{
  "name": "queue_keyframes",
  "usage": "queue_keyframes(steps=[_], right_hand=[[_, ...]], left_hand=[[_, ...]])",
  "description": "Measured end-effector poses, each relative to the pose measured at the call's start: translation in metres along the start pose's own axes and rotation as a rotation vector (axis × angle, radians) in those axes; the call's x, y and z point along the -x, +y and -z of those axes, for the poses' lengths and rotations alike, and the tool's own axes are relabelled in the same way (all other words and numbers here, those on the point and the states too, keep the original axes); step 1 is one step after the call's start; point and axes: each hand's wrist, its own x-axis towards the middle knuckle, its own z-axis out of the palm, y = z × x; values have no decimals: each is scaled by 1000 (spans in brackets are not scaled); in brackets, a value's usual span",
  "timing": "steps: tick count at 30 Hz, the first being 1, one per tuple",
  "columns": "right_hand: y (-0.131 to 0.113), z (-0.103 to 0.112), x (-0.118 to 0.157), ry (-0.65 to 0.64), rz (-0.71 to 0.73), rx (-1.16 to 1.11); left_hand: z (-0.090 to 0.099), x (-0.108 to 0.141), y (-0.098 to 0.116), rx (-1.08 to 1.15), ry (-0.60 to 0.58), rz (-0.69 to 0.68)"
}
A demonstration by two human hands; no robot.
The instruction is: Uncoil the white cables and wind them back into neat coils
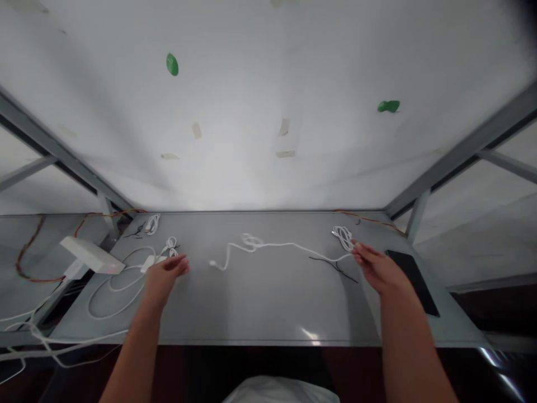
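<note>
My left hand [165, 278] hovers with fingers apart over the grey table top [260, 313], holding nothing. Its nearest thing is a white plug adapter [150, 263], just beyond the fingertips, with a small white cable bundle [171, 246] behind it. My right hand [380, 270] reaches to the far right, its fingertips at the end of a long white cable [285, 244] that runs across the table. A small white cable coil [344, 238] lies right at those fingertips. Whether the fingers grip the cable, I cannot tell.
A black slab, possibly a phone or tablet [411, 282], lies right of my right hand. Thin black wires [333, 267] lie under the cable. A white box [92, 255] and looped white cables [117, 288] sit at left. Metal frame bars [461, 151] and a white panel stand beyond.
</note>
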Motion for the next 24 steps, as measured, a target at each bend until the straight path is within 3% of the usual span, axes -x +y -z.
queue_keyframes(steps=[2, 4, 8, 12, 16, 19, 22, 24], right_hand=[[-6, 9, -5, 8, -62, -32], [-6, -1, 0, -60, -75, -31], [0, -46, 22, -227, -95, -42], [8, -68, 33, -215, -49, -32], [13, -66, 36, -188, -7, 7], [15, -66, 40, -199, 16, 20], [15, -71, 47, -227, 11, 50], [13, -73, 48, -247, 16, 85]], left_hand=[[-4, -1, -1, -31, -89, -25], [-27, 8, -2, -131, -168, -65], [-103, 42, 6, -400, -193, -154], [-177, 66, 39, -585, -256, -182], [-243, 52, 79, -721, -356, -117], [-282, 31, 96, -742, -458, -78], [-307, 15, 100, -734, -558, -113], [-313, 7, 97, -688, -612, -218]])
